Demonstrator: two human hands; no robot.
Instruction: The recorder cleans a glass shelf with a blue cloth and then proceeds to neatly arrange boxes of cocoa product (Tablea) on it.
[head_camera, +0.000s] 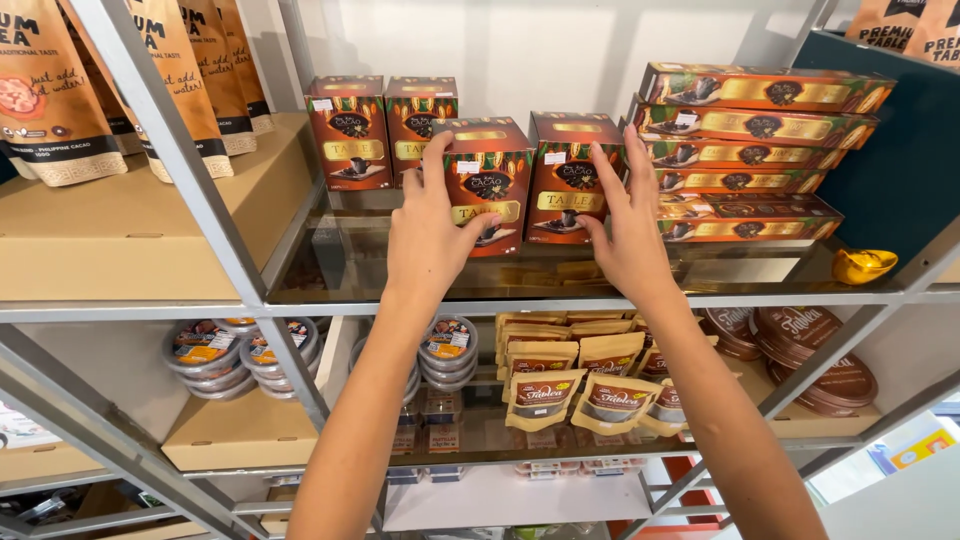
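Reaching up, both hands (430, 235) (628, 235) flanking boxes (490, 185)

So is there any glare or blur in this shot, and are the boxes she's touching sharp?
Head view: even, bright light and no motion blur; both hands, left hand and right hand, and the two red boxes look sharp. The glass shelf reflects the goods above it. Wide-lens distortion bends the metal uprights near the edges.

Our left hand (428, 235) covers the left part of one red-brown box (492, 185); our right hand (628, 235) hides the right edge of its neighbour box (567, 180). Kraft pouches (60, 95) are cut off top-left. Lower-shelf tubs (205, 350) sit partly behind the shelf frame (180, 150).
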